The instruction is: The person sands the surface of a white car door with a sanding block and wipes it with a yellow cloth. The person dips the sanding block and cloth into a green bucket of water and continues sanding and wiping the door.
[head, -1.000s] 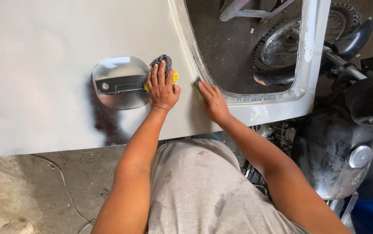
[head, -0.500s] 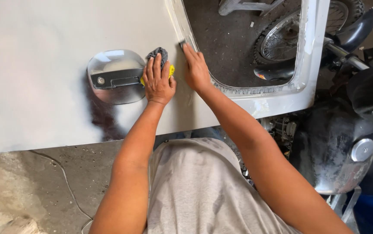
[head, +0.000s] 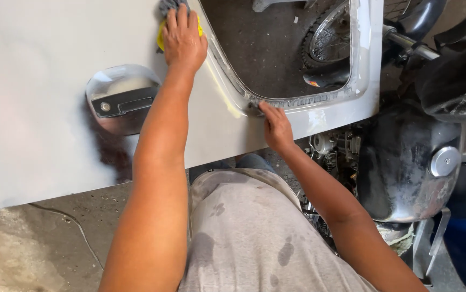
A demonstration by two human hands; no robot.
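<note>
A pale grey car door panel (head: 32,97) lies flat in front of me, with a recessed chrome handle cup (head: 120,98) and an open window frame (head: 362,59). My left hand (head: 183,39) presses a yellow and grey sanding pad (head: 167,12) flat on the panel, beyond the handle cup and beside the window frame's inner corner. My right hand (head: 276,125) grips the near edge of the window frame, fingers curled over the rim.
A motorcycle stands at the right, its dark fuel tank (head: 406,162) close to the door's edge, with the spoked wheel (head: 327,32) seen through the window opening. Bare concrete floor (head: 32,243) with a thin cable lies at the lower left.
My left hand has slid the pad away from the handle cup, farther up the panel. My right hand has moved from the frame's corner back to its near edge.
</note>
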